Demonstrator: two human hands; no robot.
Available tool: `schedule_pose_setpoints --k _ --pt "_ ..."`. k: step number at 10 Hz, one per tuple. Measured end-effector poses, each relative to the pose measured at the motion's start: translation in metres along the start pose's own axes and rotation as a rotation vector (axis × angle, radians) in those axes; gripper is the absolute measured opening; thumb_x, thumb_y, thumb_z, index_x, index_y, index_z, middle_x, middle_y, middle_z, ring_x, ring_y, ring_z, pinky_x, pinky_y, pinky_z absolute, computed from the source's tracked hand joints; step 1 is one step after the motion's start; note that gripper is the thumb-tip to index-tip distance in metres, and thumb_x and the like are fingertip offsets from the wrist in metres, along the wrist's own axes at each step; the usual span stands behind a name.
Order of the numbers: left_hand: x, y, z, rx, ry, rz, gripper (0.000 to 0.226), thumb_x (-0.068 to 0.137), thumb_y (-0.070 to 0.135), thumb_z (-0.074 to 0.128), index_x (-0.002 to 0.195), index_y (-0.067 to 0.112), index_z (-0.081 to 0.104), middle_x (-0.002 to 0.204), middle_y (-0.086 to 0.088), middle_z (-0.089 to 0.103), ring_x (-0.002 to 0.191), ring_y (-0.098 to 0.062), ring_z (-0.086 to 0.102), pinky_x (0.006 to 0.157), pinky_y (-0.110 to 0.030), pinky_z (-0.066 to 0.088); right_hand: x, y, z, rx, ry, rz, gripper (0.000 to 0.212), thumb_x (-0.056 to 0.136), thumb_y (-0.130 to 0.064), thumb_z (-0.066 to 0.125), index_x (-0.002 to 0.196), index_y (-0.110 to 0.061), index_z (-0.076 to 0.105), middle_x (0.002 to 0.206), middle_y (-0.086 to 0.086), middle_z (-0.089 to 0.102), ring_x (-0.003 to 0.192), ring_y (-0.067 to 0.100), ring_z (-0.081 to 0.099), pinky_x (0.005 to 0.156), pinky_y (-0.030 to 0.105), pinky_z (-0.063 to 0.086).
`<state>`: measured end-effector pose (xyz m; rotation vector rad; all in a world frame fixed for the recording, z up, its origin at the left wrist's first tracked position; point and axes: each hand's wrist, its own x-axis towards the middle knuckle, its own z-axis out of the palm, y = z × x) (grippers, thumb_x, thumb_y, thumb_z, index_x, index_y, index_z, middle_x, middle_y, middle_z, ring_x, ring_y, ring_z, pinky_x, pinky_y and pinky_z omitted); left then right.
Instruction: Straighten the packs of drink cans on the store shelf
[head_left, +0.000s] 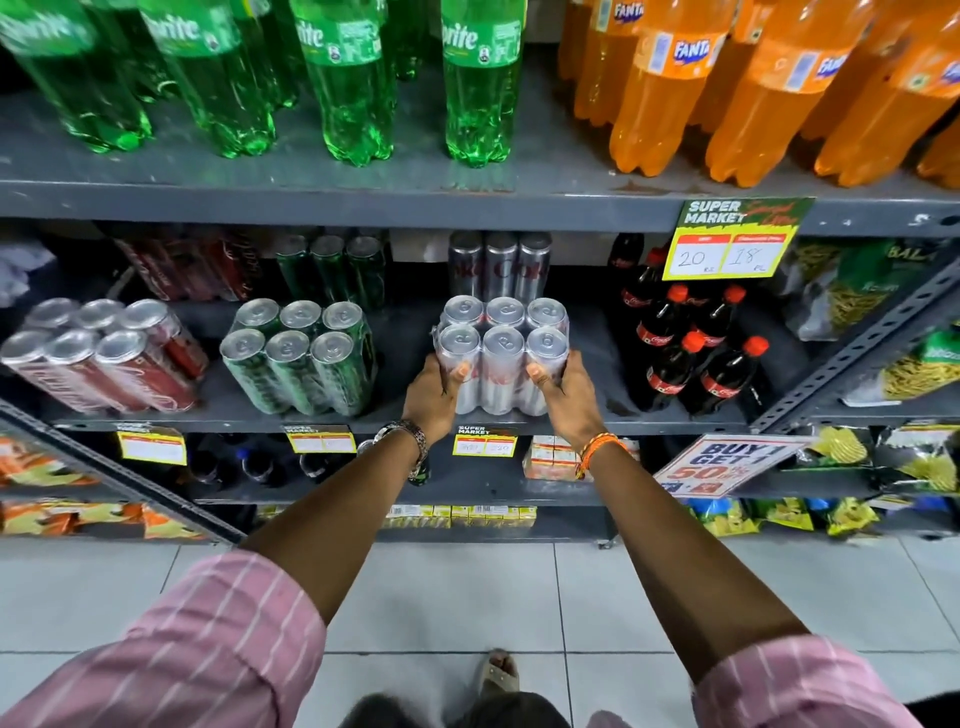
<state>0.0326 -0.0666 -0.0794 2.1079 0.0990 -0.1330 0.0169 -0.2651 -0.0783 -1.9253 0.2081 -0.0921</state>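
Nearest to us are the rolled cuffs of a pink striped shirt (223, 639), and past them two bare forearms reach out over the pale tiled floor (467, 597) toward the middle shelf (597, 415). Our left hand (434, 397), a metal bracelet (410, 434) at its wrist, is closed around the lower left corner of the silver six-pack (503, 353), thumb laid across the front cans. Our right hand (563, 397), with an orange thread band (597, 449) at the wrist, grips the lower right corner the same way, thumb on the front and the other fingers wrapped out of sight behind the side. The pack stands upright near the front edge of the shelf, shrink-wrapped, can tops showing in two rows of three, and another silver pack (500, 265) sits directly behind it. To the left, apart from it, the green six-pack (301, 358) leans, and further left the red six-pack (104, 358) is tipped well over toward the front. To the right stand small cola bottles (691, 353) with red caps. Above, on the upper shelf, are green Sprite bottles (358, 83) and orange Fanta bottles (670, 93), with a yellow price card (732, 249) hanging from its edge.
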Motion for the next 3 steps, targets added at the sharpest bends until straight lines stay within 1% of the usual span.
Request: schedule_pose_setpoints --k 1,2,3 --pt "-0.002 -0.005 0.000 0.010 -0.035 -0.006 0.050 0.101 0.041 0.048 0.138 0.007 0.045 0.135 -0.015 0.064 0.123 -0.035 0.062 0.101 -0.037 0.049 -0.004 0.004 0.002 -0.013 -0.009 -0.006 0.047 0.094 -0.034 0.064 0.132 -0.015 0.045 0.135 0.007 0.060 0.127 0.022 0.057 0.111 0.044 0.046" --pt "-0.011 0.001 -0.015 0.059 -0.073 0.000 0.056 0.101 0.033 0.051 0.147 0.004 0.038 0.145 -0.017 0.057 0.132 -0.036 0.055 0.107 -0.037 0.045 -0.014 -0.015 -0.001 -0.050 -0.033 0.045 0.052 0.096 -0.033 0.062 0.138 -0.013 0.040 0.141 0.008 0.057 0.132 0.024 0.054 0.114 0.044 0.043" --pt "-0.028 0.002 -0.034 0.150 -0.005 0.162 0.067 0.098 0.027 0.057 0.155 0.003 0.030 0.155 -0.016 0.046 0.141 -0.033 0.046 0.112 -0.030 0.035 -0.025 -0.025 -0.001 0.015 0.072 0.040 0.058 0.096 -0.021 0.064 0.144 -0.007 0.036 0.148 0.011 0.048 0.137 0.024 0.049 0.118 0.040 0.038"
